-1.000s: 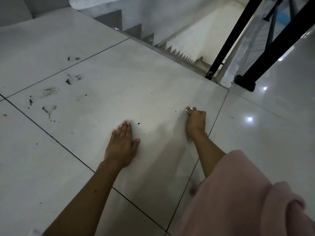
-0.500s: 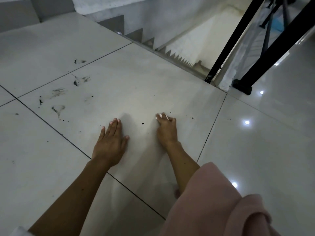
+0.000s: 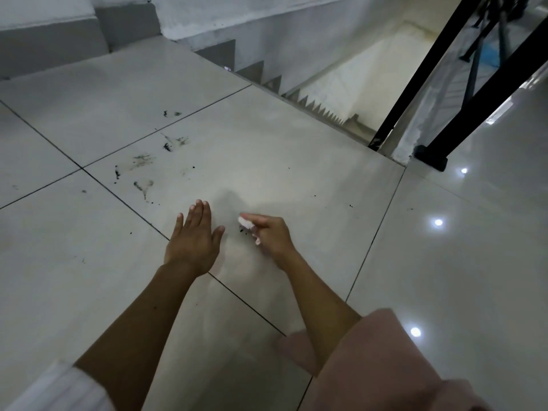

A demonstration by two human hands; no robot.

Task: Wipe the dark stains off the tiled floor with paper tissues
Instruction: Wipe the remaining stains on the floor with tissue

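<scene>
The tissue [image 3: 245, 223] is a small white wad pinched in the right hand [image 3: 271, 235], low over black specks [image 3: 243, 230] on the tiled floor [image 3: 281, 161]. The left hand [image 3: 194, 237] lies flat, fingers straight. Better to press and drag leftward toward the far smears [image 3: 142, 161]. Most of the tissue is hidden by the fingers.

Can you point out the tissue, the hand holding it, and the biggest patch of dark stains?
tissue [image 3: 245, 222], head view, its white end past the fingers.
right hand [image 3: 271, 234], head view, back of hand.
dark stains [image 3: 142, 160], head view, smudge near the tile joint.
</scene>
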